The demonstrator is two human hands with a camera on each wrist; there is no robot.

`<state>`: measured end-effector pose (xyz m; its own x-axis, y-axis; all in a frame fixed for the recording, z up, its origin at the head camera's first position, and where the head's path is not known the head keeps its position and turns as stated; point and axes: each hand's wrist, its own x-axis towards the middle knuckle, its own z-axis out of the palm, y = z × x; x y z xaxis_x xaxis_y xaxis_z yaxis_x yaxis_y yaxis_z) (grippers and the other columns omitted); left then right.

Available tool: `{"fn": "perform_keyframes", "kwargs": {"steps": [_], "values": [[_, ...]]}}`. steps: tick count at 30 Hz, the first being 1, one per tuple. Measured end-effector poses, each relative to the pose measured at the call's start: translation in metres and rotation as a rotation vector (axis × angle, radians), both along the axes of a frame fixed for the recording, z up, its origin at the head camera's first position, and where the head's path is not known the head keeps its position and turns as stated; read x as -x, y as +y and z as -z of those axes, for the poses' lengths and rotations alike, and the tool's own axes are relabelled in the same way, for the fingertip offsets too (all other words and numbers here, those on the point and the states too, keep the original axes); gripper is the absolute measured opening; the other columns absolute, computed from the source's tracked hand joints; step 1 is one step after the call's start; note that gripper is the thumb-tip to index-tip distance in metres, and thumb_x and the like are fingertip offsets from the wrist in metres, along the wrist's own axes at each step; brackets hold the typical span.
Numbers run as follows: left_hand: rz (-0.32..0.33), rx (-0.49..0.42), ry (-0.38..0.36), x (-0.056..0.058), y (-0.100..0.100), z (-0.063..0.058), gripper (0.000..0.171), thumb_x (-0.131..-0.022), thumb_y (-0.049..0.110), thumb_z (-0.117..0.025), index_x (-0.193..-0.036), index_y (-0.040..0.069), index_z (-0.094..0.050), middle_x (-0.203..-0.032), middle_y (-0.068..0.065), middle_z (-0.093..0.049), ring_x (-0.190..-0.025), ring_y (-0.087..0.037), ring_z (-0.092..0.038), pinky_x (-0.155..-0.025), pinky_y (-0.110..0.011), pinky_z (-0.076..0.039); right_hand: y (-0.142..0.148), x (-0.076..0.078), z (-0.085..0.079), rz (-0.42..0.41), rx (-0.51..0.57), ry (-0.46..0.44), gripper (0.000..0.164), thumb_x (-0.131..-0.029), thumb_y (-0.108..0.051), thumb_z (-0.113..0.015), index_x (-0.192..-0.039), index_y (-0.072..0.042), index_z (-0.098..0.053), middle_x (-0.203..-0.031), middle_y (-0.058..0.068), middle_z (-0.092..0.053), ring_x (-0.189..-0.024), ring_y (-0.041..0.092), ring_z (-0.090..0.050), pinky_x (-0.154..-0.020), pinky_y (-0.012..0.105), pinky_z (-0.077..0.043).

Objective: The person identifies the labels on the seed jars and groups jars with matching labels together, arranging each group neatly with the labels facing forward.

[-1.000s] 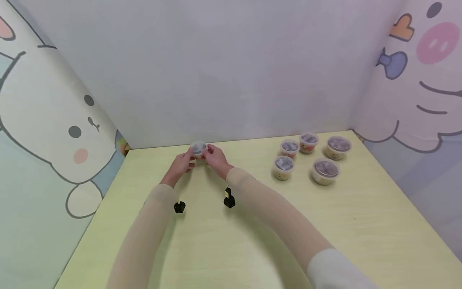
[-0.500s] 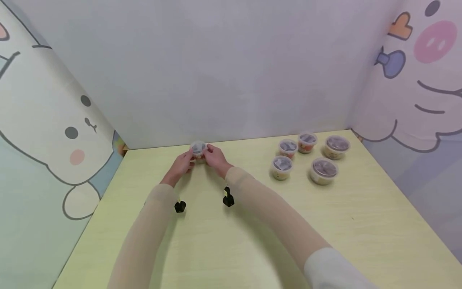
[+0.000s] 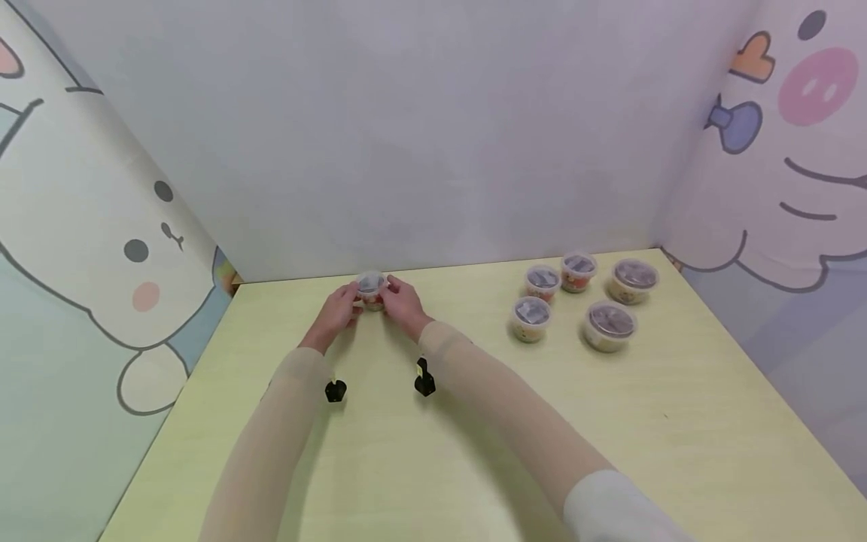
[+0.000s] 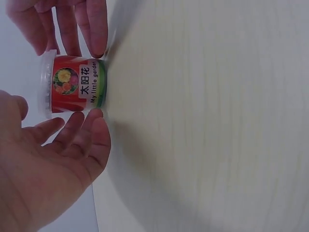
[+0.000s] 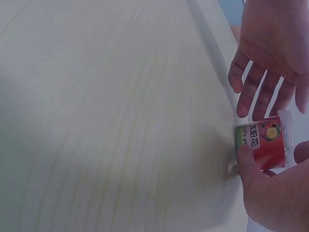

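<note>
A small red planting cup point(image 3: 372, 298) with a clear lid stands on the table near its back edge. Its label reads "My little garden" and carries a flower picture in the left wrist view. On the cup's left is my left hand point(image 3: 335, 312), its fingers point(image 5: 251, 89) fairly straight and just off the cup's side in the right wrist view. My right hand point(image 3: 404, 306) is at the other side, fingers extended, with one finger point(image 5: 247, 162) overlapping the label in the right wrist view. Neither hand curls round the cup.
To the right stand several lidded cups: two small red ones point(image 3: 543, 281) point(image 3: 579, 272), a small yellowish one point(image 3: 530, 319), and two wider tubs point(image 3: 633, 281) point(image 3: 609, 327). A plain wall point(image 3: 433, 150) rises behind the table point(image 3: 433, 452). Black wrist devices point(image 3: 336, 390) point(image 3: 424, 379) show beside the sleeves.
The cup sits slightly lower, and more of its red side shows between my hands. Both hands stay beside it, with the fingers a little looser. The other cups have not moved.
</note>
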<state>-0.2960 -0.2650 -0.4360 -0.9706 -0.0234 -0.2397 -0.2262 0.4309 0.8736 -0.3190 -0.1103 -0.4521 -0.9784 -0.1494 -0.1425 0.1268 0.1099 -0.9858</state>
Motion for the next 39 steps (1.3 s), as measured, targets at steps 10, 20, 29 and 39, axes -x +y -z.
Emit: {"fn": "perform_keyframes", "kwargs": {"steps": [10, 20, 29, 39], "values": [[-0.008, 0.0, 0.0, 0.001, -0.002, 0.0, 0.066, -0.11, 0.049, -0.026, -0.159, 0.005, -0.027, -0.151, -0.022, -0.041, -0.131, -0.037, -0.049, -0.106, -0.05, -0.042, 0.0, -0.007, -0.002, -0.008, 0.06, -0.022, 0.056, -0.106, -0.023, -0.054, -0.157, -0.009, -0.037, -0.145, 0.013, -0.055, -0.114, 0.02, -0.059, -0.092, 0.039, -0.055], [-0.032, 0.03, 0.011, 0.002, 0.001, 0.002, 0.064, -0.11, 0.048, -0.03, -0.159, 0.006, -0.028, -0.151, -0.021, -0.04, -0.13, -0.036, -0.05, -0.103, -0.047, -0.045, 0.001, -0.01, -0.003, -0.012, 0.037, -0.029, 0.059, -0.106, -0.027, -0.054, -0.158, -0.008, -0.034, -0.155, 0.012, -0.045, -0.125, 0.019, -0.055, -0.092, 0.035, -0.055], [-0.029, 0.217, 0.072, -0.005, -0.004, -0.007, 0.06, -0.109, 0.033, -0.037, -0.157, -0.002, -0.024, -0.151, -0.026, -0.041, -0.133, -0.039, -0.047, -0.109, -0.05, -0.04, 0.019, -0.007, -0.014, -0.109, -0.059, -0.002, 0.062, -0.103, -0.012, -0.054, -0.159, -0.004, -0.029, -0.159, 0.017, -0.037, -0.129, 0.03, -0.056, -0.087, 0.035, -0.057], [0.015, 0.571, 0.194, -0.009, 0.017, -0.043, 0.067, -0.09, 0.004, -0.062, -0.151, -0.004, -0.035, -0.146, -0.032, -0.037, -0.123, -0.047, -0.047, -0.104, -0.058, -0.041, 0.091, 0.017, -0.05, -0.665, -0.991, 0.499, 0.05, -0.096, 0.004, -0.051, -0.146, 0.001, -0.051, -0.144, 0.017, -0.055, -0.134, 0.03, -0.049, -0.112, 0.038, -0.039]]}}
